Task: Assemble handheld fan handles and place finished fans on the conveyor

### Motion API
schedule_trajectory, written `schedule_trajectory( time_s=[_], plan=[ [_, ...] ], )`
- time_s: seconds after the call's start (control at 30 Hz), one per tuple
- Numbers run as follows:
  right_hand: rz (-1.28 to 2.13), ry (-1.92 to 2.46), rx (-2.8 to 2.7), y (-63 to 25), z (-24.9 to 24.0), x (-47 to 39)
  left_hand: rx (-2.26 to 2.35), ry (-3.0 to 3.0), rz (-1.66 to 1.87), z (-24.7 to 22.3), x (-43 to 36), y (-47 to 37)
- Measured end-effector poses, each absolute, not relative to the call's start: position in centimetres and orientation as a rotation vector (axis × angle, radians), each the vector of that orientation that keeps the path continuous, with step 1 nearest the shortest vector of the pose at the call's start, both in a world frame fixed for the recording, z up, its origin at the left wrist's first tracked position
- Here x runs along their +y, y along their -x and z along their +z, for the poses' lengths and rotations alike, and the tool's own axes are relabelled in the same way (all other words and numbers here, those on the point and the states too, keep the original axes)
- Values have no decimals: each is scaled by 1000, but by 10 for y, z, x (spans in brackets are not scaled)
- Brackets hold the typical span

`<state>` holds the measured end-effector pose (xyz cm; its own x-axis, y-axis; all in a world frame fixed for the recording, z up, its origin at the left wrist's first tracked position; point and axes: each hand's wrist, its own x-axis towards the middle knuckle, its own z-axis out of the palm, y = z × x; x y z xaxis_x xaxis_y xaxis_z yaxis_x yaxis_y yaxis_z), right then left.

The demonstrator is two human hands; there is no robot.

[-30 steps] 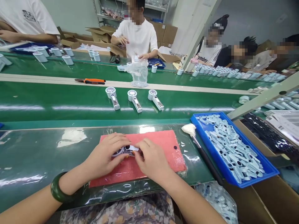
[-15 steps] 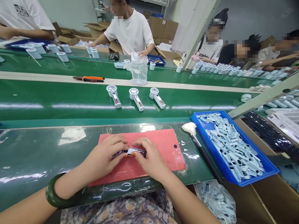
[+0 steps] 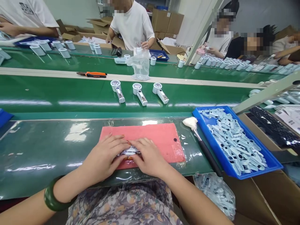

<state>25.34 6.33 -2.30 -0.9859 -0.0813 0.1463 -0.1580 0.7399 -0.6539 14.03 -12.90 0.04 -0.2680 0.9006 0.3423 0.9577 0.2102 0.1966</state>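
a: nearest the camera, what do the two hands show?
b: the left hand [image 3: 105, 159] and right hand [image 3: 147, 157] meet over a small silver part [image 3: 128, 152]. both sets of fingers press and pinch it, left from the left end, right from the right end. a green bangle [image 3: 50, 198] sits on the left wrist.

a: where does the part lie?
b: on the near edge of the pink mat [image 3: 150, 137], which rests on the glossy green surface [image 3: 42, 150].

a: and to the right of the mat?
b: a brush [image 3: 201, 143] with a white tuft lies just beside a blue tray [image 3: 273, 164] filled with pale blue pieces [image 3: 232, 140]. a clear bag [image 3: 217, 195] of similar pieces hangs below the surface edge.

a: farther out?
b: three handheld fans [image 3: 139, 93] lie side by side on the green belt [image 3: 58, 93]. beyond them lie orange-handled pliers [image 3: 93, 74] and a clear plastic bag [image 3: 140, 67]. other people work at the far side, with white cylinders [image 3: 63, 51] along it.
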Motion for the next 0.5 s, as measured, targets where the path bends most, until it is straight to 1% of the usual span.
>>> schedule_trajectory(
  time_s=[0.13, 0.23, 0.3, 0.5],
  plan=[
    [895, -265, -2838, -254, -28, 62, -2245, 1795, -434, 3, -130, -143],
    [802, -280, -2852, -254, -30, 60, -2219, 1796, -431, 2, -127, -145],
    [798, -278, -2862, -254, -30, 60, -2226, 1807, -456, 4, -125, -146],
    [934, -294, -2830, -257, -25, 66, -2248, 1884, -517, 11, -124, -143]
  ],
)
